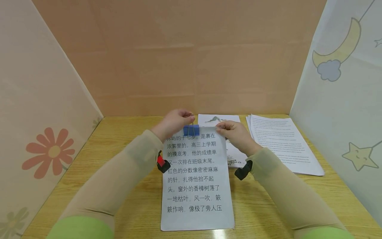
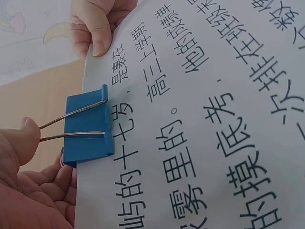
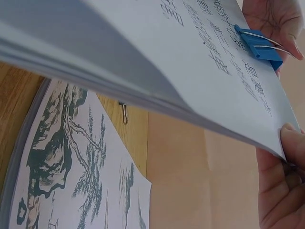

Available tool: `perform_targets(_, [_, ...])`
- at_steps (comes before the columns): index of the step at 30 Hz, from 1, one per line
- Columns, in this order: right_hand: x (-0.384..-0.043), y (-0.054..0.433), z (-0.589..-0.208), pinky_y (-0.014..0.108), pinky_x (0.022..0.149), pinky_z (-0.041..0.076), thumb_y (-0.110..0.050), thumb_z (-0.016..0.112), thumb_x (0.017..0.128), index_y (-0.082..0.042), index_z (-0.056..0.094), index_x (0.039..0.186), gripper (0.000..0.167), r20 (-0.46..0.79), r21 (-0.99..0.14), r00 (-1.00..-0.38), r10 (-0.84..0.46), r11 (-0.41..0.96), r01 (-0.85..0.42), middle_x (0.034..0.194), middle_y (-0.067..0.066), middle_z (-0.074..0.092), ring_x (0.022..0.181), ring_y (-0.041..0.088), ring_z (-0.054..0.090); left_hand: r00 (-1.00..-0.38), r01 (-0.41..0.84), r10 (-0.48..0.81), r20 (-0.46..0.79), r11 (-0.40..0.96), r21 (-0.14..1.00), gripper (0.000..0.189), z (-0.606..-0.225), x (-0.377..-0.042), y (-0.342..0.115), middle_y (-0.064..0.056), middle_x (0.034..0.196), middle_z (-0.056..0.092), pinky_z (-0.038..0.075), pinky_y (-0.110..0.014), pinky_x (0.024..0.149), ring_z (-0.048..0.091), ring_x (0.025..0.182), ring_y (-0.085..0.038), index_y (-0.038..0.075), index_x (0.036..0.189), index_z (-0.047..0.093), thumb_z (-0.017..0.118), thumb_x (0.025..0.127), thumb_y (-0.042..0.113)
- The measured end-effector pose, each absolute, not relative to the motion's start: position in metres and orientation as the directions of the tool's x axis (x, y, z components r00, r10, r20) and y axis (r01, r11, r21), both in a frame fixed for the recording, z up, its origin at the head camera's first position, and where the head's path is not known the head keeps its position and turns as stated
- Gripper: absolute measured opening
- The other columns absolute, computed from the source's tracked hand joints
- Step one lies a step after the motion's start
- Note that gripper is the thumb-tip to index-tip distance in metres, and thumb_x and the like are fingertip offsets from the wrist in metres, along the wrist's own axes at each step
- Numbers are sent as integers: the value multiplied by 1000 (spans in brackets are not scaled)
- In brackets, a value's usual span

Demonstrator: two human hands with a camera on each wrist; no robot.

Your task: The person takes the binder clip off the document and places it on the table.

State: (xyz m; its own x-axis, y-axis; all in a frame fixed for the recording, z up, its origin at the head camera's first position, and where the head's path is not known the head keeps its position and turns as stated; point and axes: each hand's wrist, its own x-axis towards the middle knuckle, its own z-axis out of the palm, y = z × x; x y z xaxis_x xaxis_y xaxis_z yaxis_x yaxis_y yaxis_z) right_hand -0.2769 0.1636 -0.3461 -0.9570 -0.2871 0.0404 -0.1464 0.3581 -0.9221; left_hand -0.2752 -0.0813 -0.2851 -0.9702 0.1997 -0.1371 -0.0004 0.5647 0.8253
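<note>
A blue binder clip (image 1: 191,130) sits on the top edge of a stack of paper (image 1: 197,219) with large printed Chinese text. My left hand (image 1: 174,122) pinches the clip's wire handles; in the left wrist view the thumb presses the handle ends of the clip (image 2: 88,125). With thumb and fingers, my right hand (image 1: 237,134) grips the stack's top right corner. The stack is raised at its top, and several sheet edges show in the right wrist view.
Behind the held stack lies a pile of sheets with landscape drawings (image 1: 215,119). To its right is a pile of text sheets (image 1: 280,142). A small clip with a wire handle (image 3: 124,113) rests on the wooden table (image 1: 131,212). Papered panels stand around it.
</note>
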Motion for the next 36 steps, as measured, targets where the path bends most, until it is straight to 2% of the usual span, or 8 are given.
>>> perform_targets(10, [-277, 163, -350, 35, 81, 51, -16, 60, 96, -4, 68, 110, 20, 18, -929, -956, -292, 349, -124, 98, 10, 71, 90, 22, 65, -971, 11, 209, -113, 515, 857, 45, -279, -276, -88, -4, 128, 59, 37, -44, 105, 50, 123, -23, 11, 134, 55, 59, 96, 35])
perform_targets(18, [-278, 161, -354, 37, 82, 49, -17, 59, 97, -5, 67, 111, 21, -1, -930, -956, -293, 352, -107, 98, 9, 70, 91, 23, 64, -971, 34, 221, -86, 486, 873, 49, -270, -273, -102, -5, 135, 55, 35, -44, 107, 49, 125, -23, 10, 139, 49, 58, 97, 34])
perform_targets(23, [-279, 162, -358, 37, 82, 49, -17, 59, 97, -5, 67, 112, 21, -10, -928, -956, -292, 358, -100, 98, 9, 70, 91, 23, 63, -967, 25, 239, -88, 435, 900, 52, -270, -269, -116, -6, 138, 51, 32, -46, 109, 46, 128, -24, 8, 141, 45, 57, 98, 32])
perform_targets(30, [-279, 162, -360, 39, 82, 48, -18, 58, 98, -7, 66, 113, 21, -18, -926, -955, -296, 365, -96, 100, 9, 70, 92, 25, 63, -961, 2, 262, -90, 331, 943, 49, -275, -257, -141, -11, 132, 52, 23, -50, 113, 46, 124, -28, 3, 140, 43, 57, 98, 23])
perform_targets(36, [-277, 162, -362, 46, 78, 47, -19, 57, 98, -8, 66, 115, 22, -22, -919, -954, -298, 381, -98, 100, 8, 70, 88, 26, 61, -951, -26, 279, -133, 358, 933, 51, -289, -246, -165, -15, 135, 49, 16, -57, 113, 42, 127, -32, 1, 143, 38, 54, 99, 22])
